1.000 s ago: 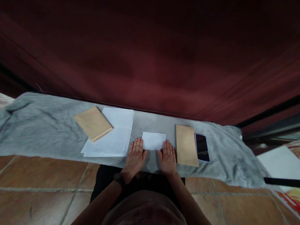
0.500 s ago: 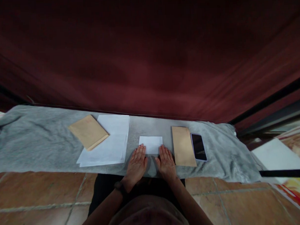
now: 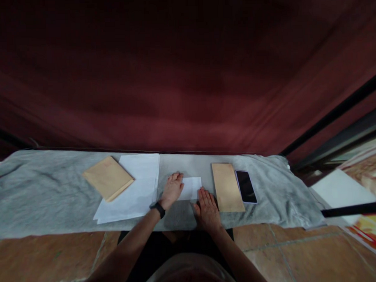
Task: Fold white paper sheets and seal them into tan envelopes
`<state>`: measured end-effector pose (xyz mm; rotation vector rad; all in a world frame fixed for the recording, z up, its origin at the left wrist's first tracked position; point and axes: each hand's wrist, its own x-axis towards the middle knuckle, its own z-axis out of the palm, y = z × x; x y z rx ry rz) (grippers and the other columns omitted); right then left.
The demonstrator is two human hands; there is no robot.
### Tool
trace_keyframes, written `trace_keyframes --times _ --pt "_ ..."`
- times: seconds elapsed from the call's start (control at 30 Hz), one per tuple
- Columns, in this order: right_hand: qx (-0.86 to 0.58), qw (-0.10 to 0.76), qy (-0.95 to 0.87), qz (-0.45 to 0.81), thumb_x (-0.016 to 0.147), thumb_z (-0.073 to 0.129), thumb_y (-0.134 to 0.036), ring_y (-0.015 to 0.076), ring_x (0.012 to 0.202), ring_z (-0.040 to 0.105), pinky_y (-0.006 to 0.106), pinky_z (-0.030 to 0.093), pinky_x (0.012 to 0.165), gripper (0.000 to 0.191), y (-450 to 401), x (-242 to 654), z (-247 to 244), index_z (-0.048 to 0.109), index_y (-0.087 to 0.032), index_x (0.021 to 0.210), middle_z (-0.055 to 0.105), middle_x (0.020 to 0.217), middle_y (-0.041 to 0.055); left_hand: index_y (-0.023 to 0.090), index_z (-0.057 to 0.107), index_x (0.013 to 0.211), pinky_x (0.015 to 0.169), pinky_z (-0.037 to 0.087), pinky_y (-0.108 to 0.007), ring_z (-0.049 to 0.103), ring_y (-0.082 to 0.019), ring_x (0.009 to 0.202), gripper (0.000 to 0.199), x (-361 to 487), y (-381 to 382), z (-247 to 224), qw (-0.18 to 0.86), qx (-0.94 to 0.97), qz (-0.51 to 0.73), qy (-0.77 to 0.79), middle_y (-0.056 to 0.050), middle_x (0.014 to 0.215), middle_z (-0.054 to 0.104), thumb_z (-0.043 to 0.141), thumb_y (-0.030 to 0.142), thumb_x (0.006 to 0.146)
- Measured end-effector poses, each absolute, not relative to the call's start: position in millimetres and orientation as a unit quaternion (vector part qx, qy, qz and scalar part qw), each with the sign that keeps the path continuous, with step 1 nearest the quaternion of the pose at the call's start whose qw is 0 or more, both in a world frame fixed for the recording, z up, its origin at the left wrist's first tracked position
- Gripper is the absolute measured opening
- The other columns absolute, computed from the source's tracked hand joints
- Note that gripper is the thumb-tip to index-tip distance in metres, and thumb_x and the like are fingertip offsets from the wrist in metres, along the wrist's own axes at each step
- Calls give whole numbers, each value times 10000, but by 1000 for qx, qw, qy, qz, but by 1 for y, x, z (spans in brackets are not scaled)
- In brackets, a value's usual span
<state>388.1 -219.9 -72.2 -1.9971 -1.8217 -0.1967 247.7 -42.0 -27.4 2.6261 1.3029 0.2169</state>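
So, the small white rectangular piece of paper (image 3: 192, 188) is lying flat on the long surface covered in soft grey cloth (image 3: 54, 199), right between the person's two bare hands. The left hand (image 3: 172, 190) is palm down over the paper's left end, fingers a bit bent. Honestly, the far side of those fingers is hidden and kinda blurry, so I can't tell if that grip is pinching the edge or just resting on it. The right hand (image 3: 208, 209) is laid out flat, its grip open and not closed on anything, fingertips at the paper's lower right corner. There's a dark wristband (image 3: 159, 209) on the left wrist.

Over to the left is a loose stack of big white paper sheets (image 3: 138, 184), with a flat tan paper envelope (image 3: 108, 178) sitting at an angle across its left side. Just beside the right hand lies a second tan envelope, long and narrow (image 3: 228, 189), and next to that a black-screened phone with a pale purple edge (image 3: 246, 187). Below it all is brownish tiled floor (image 3: 50, 257).
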Motion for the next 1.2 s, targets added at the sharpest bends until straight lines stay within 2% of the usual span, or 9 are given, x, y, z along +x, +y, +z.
trace_keyframes --times 0.17,0.3,0.37,0.5,0.6,0.7,0.83,1.03,1.2 --pt "-716 216 -660 -70 1058 389 -392 287 1437 434 471 388 1161 571 -221 388 -71 359 -105 1551 475 1536 170 181 699 1057 940 503 -424 654 -294 1082 282 252 -17 -21 118 889 50 440 -114 1106 716 702 212 777" --pt "-716 241 -654 -46 1066 366 -353 277 1437 436 479 385 1170 553 -221 390 -71 328 -124 1567 468 1544 161 209 694 859 853 517 -326 693 -222 901 68 255 -15 -5 133 893 57 427 -45 911 731 688 200 792" --pt "-723 271 -635 -22 1070 333 -323 257 1430 447 463 407 1159 550 -222 393 -70 280 -139 1586 469 1546 153 215 691 932 850 517 -324 690 -216 901 106 253 -18 11 127 888 81 435 -48 946 730 607 207 867" --pt "-734 349 -581 29 1075 277 -327 228 1448 422 428 449 1133 563 -224 398 -65 194 -183 1613 429 1577 131 205 656 1074 956 498 -383 646 -247 1061 220 240 -30 40 81 888 177 417 -92 1120 696 463 233 974" --pt "-733 395 -553 33 1076 256 -342 238 1468 391 450 435 1143 567 -226 397 -59 170 -201 1619 395 1598 125 210 655 1136 1061 459 -416 604 -256 1184 296 225 -55 31 37 918 202 340 -99 1258 662 439 136 948" --pt "-721 420 -550 22 1077 239 -328 242 1485 360 470 416 1156 562 -225 394 -54 156 -214 1621 363 1616 119 209 649 1213 1127 422 -424 590 -258 1245 420 211 -88 -3 16 936 155 315 -111 1328 644 452 50 878" --pt "-692 385 -609 27 1076 272 -304 230 1485 359 459 420 1157 534 -219 390 -49 235 -237 1604 357 1622 100 192 618 1292 1149 422 -409 593 -226 1278 516 200 -114 -40 26 941 137 309 -104 1364 645 427 14 847" --pt "-645 280 -711 4 1068 329 -296 233 1450 417 464 407 1163 491 -201 376 -52 402 -162 1534 449 1566 114 183 632 1284 1189 374 -414 553 -198 1341 532 192 -110 -42 33 932 129 337 -100 1401 629 416 -1 834" --pt "-703 228 -674 -5 1066 344 -313 284 1395 485 551 327 1185 460 -196 365 -57 529 -130 1446 532 1493 151 148 557 1404 1210 332 -444 451 -227 1431 528 191 -122 -41 44 920 124 369 -130 1518 512 456 142 886"
